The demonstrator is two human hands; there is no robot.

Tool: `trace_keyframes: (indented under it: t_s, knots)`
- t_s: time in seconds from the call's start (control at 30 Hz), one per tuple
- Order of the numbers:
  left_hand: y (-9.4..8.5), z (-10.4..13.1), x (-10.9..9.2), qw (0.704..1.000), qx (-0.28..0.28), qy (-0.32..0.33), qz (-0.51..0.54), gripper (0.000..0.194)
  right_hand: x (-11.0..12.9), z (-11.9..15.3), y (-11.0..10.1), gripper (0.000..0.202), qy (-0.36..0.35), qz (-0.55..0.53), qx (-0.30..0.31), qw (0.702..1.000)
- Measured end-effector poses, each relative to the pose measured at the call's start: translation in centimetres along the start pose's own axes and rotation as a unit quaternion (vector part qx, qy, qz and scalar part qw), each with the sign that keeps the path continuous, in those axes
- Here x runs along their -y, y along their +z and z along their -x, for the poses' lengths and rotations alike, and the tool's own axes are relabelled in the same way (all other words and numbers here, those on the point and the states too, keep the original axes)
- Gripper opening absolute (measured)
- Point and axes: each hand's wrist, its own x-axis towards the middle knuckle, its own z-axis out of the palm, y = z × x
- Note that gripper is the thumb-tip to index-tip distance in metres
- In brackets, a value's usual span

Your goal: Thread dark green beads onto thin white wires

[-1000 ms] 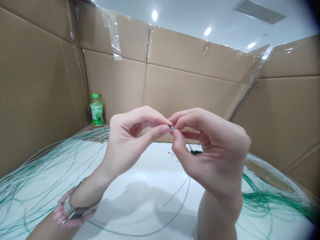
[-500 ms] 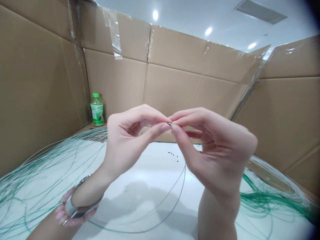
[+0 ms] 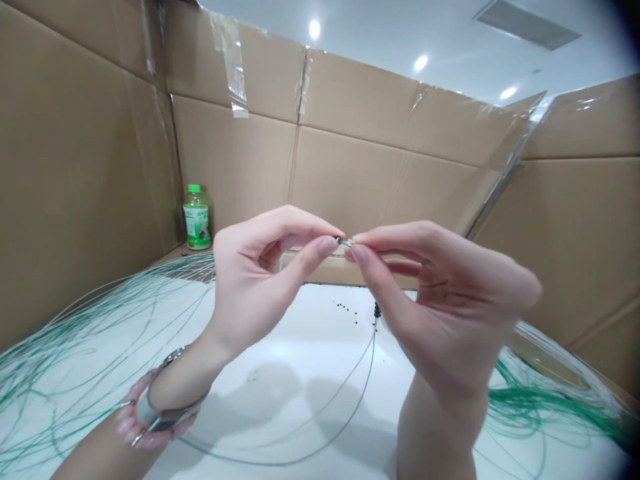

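**Left hand (image 3: 250,287) on small dark bead-like piece (image 3: 339,240), right hand (image 3: 450,307) on thin green strand (image 3: 345,243), over flat white worktop (image 3: 270,333)**

Left thumb and forefinger clamped on the bead-like piece; right fingers clamped on the strand, just beside it. Both parts held up above the worktop. Fingertips cover most of them; can't tell if the strand runs through the piece. Forearms cut off at bottom.

Short stack of black beads (image 3: 377,310) above the worktop, beside right thumb, top hidden; thin grey-green wires (image 3: 367,380) loop down from it. Tiny black dots (image 3: 345,307) on the worktop, too small to identify.

Tangled green and white strands (image 3: 100,327) over worktop's left part, cut off by frame. Green strand bundle (image 3: 540,403) on its right part, partly behind right arm. Clear bottle with green cap (image 3: 197,220) beyond its far left corner. Taped brown cardboard panels (image 3: 240,160) around its back and sides; white ceiling (image 3: 370,27) with lights above.
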Motion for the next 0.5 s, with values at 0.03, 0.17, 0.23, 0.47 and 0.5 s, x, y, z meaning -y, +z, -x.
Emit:
trace_keyframes:
  t_s: [0.03, 0.17, 0.23, 0.47, 0.5]
  knots:
    - [0.01, 0.03, -0.01, 1.000, 0.000, 0.002, 0.002, 0.006, 0.06, -0.01, -0.09, 0.021, 0.000, 0.009, 0.008, 1.000]
    - [0.06, 0.11, -0.15, 1.000, 0.010, 0.016, 0.018, 0.008, 0.13, -0.06, -0.18, 0.022, 0.000, 0.010, 0.013, 1.000]
    - [0.07, 0.09, -0.18, 0.999, 0.024, 0.013, 0.029, 0.008, 0.06, -0.08, -0.06, 0.023, -0.012, 0.009, 0.009, 1.000]
    - [-0.11, -0.08, 0.29, 0.999, 0.003, 0.040, 0.000, 0.009, -0.09, -0.10, -0.11, 0.021, -0.033, 0.051, -0.004, 0.998]
    - [-0.13, -0.07, 0.34, 0.999, 0.000, 0.044, -0.008, 0.009, -0.07, -0.10, -0.17, 0.021, -0.035, 0.063, -0.001, 0.997]
